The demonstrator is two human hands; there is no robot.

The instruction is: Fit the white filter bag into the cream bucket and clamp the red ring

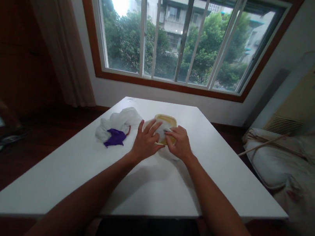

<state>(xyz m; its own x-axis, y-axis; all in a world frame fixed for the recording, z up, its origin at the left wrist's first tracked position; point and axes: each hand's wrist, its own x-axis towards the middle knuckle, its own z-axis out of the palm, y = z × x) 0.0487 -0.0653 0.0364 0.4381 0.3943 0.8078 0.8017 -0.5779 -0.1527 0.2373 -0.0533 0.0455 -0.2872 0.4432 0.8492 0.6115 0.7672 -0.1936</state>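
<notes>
We list: white table (224, 183), 1. Thin white plastic bag (125, 117), 1, nr. L edge, twd. far L corner. Our L hand (146, 140): fingers spread over yellow tray (166, 117); grip, we can't tell. Our R hand (180, 142): thumb & fingers pinching whitish film (163, 127) over tray. Said tray, 1, approx. midway betw. side edges, nearer far edge. Purple pc. (114, 138), 1, agst. bag's nr. side.

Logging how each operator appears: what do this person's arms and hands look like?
The left hand and right hand wear no gloves. No sleeve, watch or bracelet shows on either forearm; rings are too small to tell.
</notes>
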